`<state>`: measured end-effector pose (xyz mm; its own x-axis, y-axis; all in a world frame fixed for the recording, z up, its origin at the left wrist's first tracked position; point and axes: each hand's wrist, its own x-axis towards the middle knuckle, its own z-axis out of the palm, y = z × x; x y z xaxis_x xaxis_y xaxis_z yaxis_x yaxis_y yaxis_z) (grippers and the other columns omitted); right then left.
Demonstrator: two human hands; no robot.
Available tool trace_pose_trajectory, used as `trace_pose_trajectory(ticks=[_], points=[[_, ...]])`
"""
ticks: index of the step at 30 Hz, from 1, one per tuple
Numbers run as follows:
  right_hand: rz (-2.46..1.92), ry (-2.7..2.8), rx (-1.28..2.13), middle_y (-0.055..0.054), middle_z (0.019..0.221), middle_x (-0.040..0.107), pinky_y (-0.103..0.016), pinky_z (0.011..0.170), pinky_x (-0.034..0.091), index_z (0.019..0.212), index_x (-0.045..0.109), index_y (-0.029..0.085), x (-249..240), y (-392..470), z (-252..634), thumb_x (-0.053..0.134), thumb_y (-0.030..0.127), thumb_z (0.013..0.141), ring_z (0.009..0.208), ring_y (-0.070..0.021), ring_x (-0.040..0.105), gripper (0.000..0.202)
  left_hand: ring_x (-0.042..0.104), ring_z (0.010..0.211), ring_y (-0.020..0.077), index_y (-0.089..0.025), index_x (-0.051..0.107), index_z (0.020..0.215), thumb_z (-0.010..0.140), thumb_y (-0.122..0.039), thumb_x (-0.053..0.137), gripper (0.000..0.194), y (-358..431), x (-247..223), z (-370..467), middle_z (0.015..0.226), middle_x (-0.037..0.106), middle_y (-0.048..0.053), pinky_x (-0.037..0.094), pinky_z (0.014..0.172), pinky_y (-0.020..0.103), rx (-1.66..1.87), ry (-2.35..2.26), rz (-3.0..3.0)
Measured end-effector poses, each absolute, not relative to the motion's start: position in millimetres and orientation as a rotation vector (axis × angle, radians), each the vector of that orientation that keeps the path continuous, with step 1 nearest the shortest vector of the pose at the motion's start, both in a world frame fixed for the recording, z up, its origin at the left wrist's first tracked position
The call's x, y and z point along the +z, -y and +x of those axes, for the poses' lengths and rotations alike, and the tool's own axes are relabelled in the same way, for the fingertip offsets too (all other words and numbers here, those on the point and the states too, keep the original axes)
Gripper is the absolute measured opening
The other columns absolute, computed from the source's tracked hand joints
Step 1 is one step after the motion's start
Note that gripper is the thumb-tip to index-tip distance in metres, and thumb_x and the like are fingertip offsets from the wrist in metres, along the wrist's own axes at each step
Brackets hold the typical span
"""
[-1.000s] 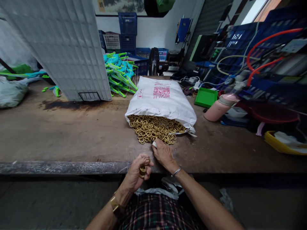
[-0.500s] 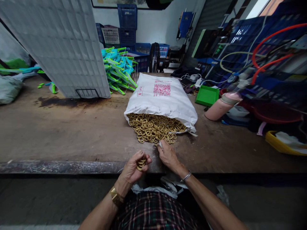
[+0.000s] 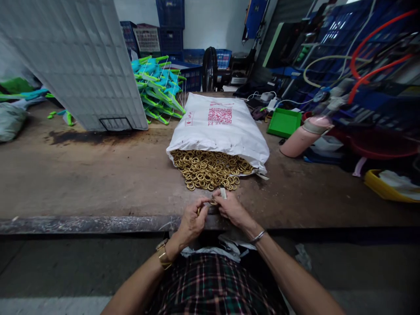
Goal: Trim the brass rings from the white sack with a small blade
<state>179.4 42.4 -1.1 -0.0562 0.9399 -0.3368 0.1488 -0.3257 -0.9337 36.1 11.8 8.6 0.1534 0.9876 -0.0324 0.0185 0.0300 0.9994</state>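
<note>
Many brass-coloured rings [image 3: 203, 170] spill from the open mouth of a white sack [image 3: 226, 129] with red print, lying on the brown table [image 3: 98, 183]. Just in front of the pile, my left hand [image 3: 193, 220] is closed round several rings, mostly hidden by the fingers. My right hand [image 3: 230, 207] pinches a ring at its fingertips, close to the left fingertips. A small pale piece [image 3: 223, 193] shows at the right fingers; what it is I cannot make out.
A large pale panel [image 3: 82, 65] stands at the left, with green and turquoise frames [image 3: 157, 87] behind it. To the right are a green tray [image 3: 284, 123], a pink cylinder [image 3: 303, 139] and a yellow tray [image 3: 390, 190]. Stacked crates and a fan stand behind.
My left hand has moved up and turned over, its fingertips now near the right hand. My right hand has come away from the pile with a ring. The view has tilted down slightly.
</note>
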Motion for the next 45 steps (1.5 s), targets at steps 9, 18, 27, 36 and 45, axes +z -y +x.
trace_pose_trajectory(ticks=[9,18,27,36,45], points=[[-1.474,1.172,1.588,0.010,0.048,0.036,-0.017,0.033,0.017,0.068,0.044,0.020,6.6,-26.2,174.5,0.048,0.041,0.072,0.034,-0.0032,0.024,0.022,0.039,0.043,0.0073,-0.016,0.059,0.070,0.074,-0.038,0.056,0.022,-11.1,14.2,38.8,0.050,0.047,-0.004,0.030,0.044,0.019,0.904,-1.127,1.128],[-1.510,1.346,1.423,0.008,0.040,0.036,-0.018,0.035,0.021,0.058,0.045,0.019,4.7,-25.4,170.3,0.044,0.042,0.078,0.035,-0.0052,0.028,0.030,0.038,0.037,0.0039,-0.016,0.052,0.073,0.071,-0.049,0.058,0.034,-9.5,12.8,33.6,0.053,0.048,-0.005,0.028,0.036,0.016,0.821,-1.031,0.877],[-1.481,1.335,1.415,0.007,0.040,0.038,-0.018,0.036,0.023,0.058,0.046,0.019,2.1,-25.2,170.6,0.040,0.042,0.079,0.035,-0.0061,0.030,0.031,0.039,0.040,0.0032,-0.015,0.052,0.076,0.072,-0.047,0.059,0.034,-4.9,8.8,31.9,0.057,0.048,-0.005,0.030,0.038,0.016,0.868,-0.894,0.799],[-1.557,2.222,0.672,0.000,0.062,0.055,-0.023,0.055,0.028,0.073,0.052,0.018,3.2,-13.9,173.7,0.038,0.012,0.074,0.056,-0.0112,0.045,0.016,0.043,0.042,0.0042,-0.017,0.048,0.077,0.073,-0.049,0.056,0.034,-6.0,4.4,30.7,0.060,0.051,-0.004,0.033,0.039,0.015,0.893,-1.038,0.881],[-1.654,2.418,0.600,-0.004,0.072,0.062,-0.024,0.057,0.027,0.089,0.055,0.017,6.6,-13.5,170.8,0.037,0.009,0.073,0.061,-0.0134,0.052,0.025,0.044,0.042,0.0052,-0.018,0.048,0.073,0.073,-0.050,0.054,0.033,-4.7,6.0,30.0,0.058,0.050,-0.004,0.033,0.038,0.015,0.884,-1.114,0.960]])
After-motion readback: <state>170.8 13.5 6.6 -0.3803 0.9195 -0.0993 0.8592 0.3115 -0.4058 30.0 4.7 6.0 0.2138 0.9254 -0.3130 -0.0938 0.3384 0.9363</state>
